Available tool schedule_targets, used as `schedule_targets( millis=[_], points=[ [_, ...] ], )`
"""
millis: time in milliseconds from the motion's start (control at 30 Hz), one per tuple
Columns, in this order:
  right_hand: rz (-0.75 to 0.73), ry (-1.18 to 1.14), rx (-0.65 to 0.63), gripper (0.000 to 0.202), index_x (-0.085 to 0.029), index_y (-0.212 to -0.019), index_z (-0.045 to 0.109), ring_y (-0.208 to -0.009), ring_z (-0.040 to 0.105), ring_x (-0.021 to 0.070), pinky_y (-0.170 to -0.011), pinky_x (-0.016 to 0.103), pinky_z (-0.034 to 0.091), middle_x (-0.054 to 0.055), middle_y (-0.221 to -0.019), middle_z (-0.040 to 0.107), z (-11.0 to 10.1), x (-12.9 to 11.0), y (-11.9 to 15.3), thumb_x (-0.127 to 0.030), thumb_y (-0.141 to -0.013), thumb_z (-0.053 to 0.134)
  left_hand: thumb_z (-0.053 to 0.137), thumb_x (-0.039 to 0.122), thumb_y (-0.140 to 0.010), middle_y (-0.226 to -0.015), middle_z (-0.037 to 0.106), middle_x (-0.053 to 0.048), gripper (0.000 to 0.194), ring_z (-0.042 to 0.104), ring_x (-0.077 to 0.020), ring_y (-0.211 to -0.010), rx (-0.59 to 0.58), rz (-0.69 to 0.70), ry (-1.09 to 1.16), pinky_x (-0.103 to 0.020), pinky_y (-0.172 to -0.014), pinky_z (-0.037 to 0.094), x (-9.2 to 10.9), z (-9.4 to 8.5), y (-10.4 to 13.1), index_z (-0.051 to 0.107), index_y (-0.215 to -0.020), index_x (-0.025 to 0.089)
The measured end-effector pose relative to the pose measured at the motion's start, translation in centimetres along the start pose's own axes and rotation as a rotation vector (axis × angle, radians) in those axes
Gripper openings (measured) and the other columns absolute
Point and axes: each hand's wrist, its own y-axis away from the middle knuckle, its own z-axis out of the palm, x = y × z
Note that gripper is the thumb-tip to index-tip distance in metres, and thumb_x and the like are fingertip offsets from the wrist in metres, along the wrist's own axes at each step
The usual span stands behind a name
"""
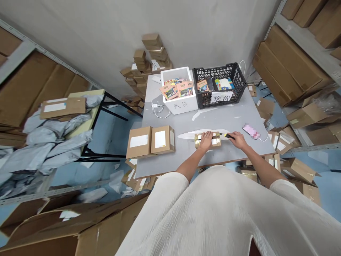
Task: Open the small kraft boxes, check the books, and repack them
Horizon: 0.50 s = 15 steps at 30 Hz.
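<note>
A small cardboard box [215,141] with shiny tape lies near the front edge of the grey table [186,158]. My left hand [206,140] is laid across its left half, fingers reaching over the top toward the far side, holding it against the table. In my right hand [239,140] is a yellow and black utility knife [228,136], its tip pointing left at the right end of the box. Whether the blade touches the tape is too small to tell. Under and behind the box is a long white sheet [188,135].
Two cardboard boxes [139,142] with labels stand at the left. Behind are a white foam box [181,106] and a black crate [241,85], both holding booklets. A phone [250,131] with a cable lies at the right. Cartons and shelving crowd both sides.
</note>
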Motion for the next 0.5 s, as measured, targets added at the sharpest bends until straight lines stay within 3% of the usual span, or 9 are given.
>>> schedule_targets(
  millis=[200, 400, 500],
  points=[
    [0.092, -0.142, 0.044, 0.056, -0.023, -0.149, 0.071, -0.122, 0.066, 0.0374, -0.106, 0.05, 0.052, 0.016, -0.128, 0.075, -0.3, 2.4, 0.5, -0.05, -0.104, 0.056, 0.046, 0.01, -0.096, -0.177, 0.044, -0.021, 0.07, 0.032, -0.0318, -0.17, 0.015, -0.008, 0.077, -0.059, -0.141, 0.018, 0.4, 0.7, 0.4, 0.047, -0.166, 0.011],
    [0.235, -0.369, 0.072, 0.048, -0.021, -0.132, 0.076, -0.12, 0.07, 0.035, -0.108, 0.05, 0.055, 0.016, -0.128, 0.076, 1.4, 0.2, 0.2, -0.053, -0.098, 0.062, 0.063, 0.032, -0.098, -0.181, 0.035, -0.017, 0.067, 0.02, -0.0355, -0.173, 0.035, -0.005, 0.117, -0.06, -0.141, 0.011, -1.6, -0.8, 2.5, 0.052, -0.163, 0.018],
    [0.224, -0.482, 0.038, 0.046, -0.023, -0.127, 0.076, -0.117, 0.073, 0.0339, -0.106, 0.05, 0.057, 0.014, -0.128, 0.078, 2.0, -1.4, -0.6, -0.056, -0.096, 0.066, 0.081, 0.052, -0.089, -0.183, 0.027, -0.019, 0.088, 0.018, -0.0415, -0.172, 0.056, -0.061, 0.109, -0.064, -0.139, 0.011, -3.5, -1.6, 4.7, 0.049, -0.165, 0.022]
  ],
)
